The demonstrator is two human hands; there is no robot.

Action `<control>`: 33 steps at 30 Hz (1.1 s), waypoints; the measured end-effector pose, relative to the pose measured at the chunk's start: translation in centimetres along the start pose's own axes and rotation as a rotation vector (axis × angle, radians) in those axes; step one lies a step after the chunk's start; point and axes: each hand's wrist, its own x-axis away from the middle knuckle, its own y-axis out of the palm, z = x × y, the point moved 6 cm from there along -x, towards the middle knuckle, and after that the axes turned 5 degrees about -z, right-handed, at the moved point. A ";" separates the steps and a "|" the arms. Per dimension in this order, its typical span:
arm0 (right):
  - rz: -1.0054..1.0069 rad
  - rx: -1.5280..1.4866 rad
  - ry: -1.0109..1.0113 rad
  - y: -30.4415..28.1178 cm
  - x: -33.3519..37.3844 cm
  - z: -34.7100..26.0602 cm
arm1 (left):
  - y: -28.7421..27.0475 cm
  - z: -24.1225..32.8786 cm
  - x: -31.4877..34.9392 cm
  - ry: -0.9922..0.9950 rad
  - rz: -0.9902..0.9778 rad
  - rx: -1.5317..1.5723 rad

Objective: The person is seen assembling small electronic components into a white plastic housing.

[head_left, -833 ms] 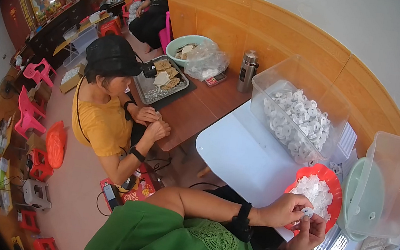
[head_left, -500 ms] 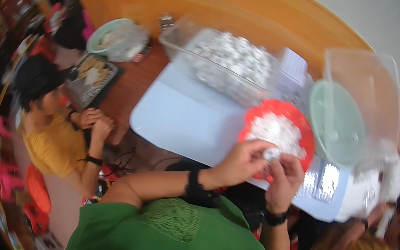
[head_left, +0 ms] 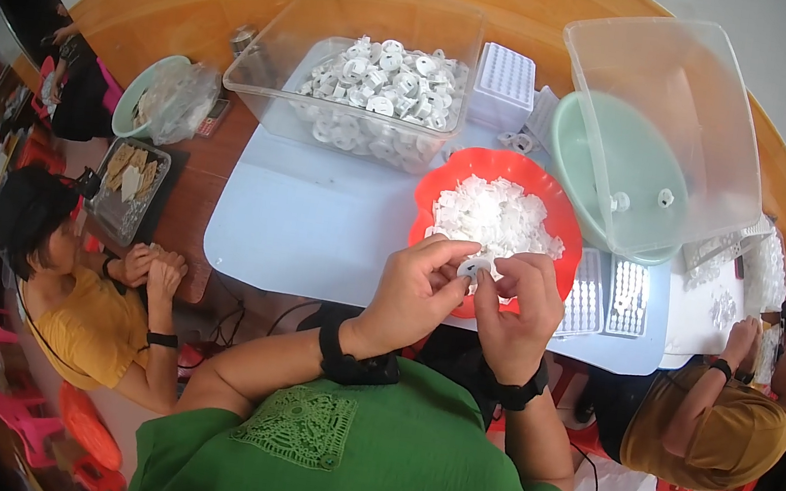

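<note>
A small round white plastic piece with a dark slot in its face sits between the fingertips of both hands. My left hand pinches it from the left, and my right hand grips its right side with thumb and forefinger. Both hands are over the near rim of a red scalloped bowl. Small white plastic parts are heaped in that bowl. Behind it to the left, a clear plastic bin contains many round white pieces like the held one.
A light blue board lies under bowl and bin. Beyond the bowl stand a white gridded box, a green basin and a tilted clear tub. Trays of small parts lie right. Co-workers sit left and right.
The whole view has shifted, so table things appear farther left and higher, and the blur has gone. Both hands still pinch the round piece over the bowl's near side.
</note>
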 end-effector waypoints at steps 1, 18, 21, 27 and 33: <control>0.002 0.000 0.002 -0.1 0.0 0.0 | 0.0 0.1 0.0 0.025 0.011 -0.024; 0.030 -0.012 0.040 -0.5 0.3 -0.4 | 0.2 1.9 0.1 0.213 0.019 -0.275; -0.047 -0.102 0.168 -0.8 0.2 0.5 | 0.2 0.3 0.0 0.078 -0.010 -0.047; -0.208 -0.401 0.391 0.0 1.7 2.5 | 0.5 0.4 -0.1 0.116 -0.036 0.011; -0.222 -0.587 0.505 0.4 1.8 2.8 | -0.2 2.2 -0.4 0.104 -0.163 -0.261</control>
